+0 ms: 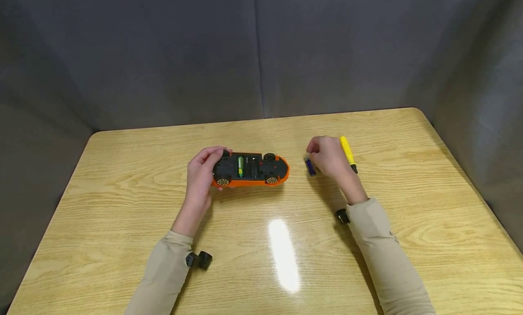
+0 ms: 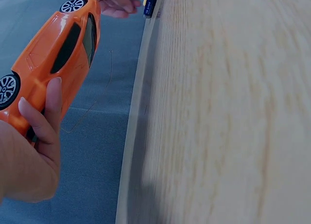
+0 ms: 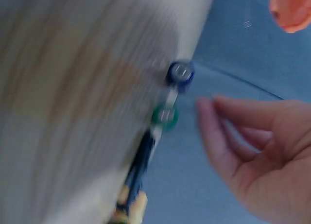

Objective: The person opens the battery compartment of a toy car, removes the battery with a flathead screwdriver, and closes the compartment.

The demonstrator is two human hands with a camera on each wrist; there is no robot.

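My left hand [image 1: 200, 169] grips the rear end of an orange toy car [image 1: 250, 169], its black underside turned up towards the head view. A green-and-yellow battery [image 1: 240, 166] lies in the car's uncovered battery compartment, beside a dark slot. In the left wrist view the car's orange side [image 2: 70, 78] faces the camera. My right hand [image 1: 328, 156] hovers beside a dark blue battery [image 1: 310, 167] on the table, thumb and index fingertips close together with nothing visible between them. The right wrist view shows a blue battery end [image 3: 181, 73] and a green battery end [image 3: 166, 116] near those fingertips.
A yellow-handled screwdriver [image 1: 346, 150] with a black end lies right of my right hand. The wooden table [image 1: 135, 201] ends at grey fabric walls [image 1: 184, 56] at the back and sides. A wrist camera [image 1: 199, 260] sticks out from my left sleeve.
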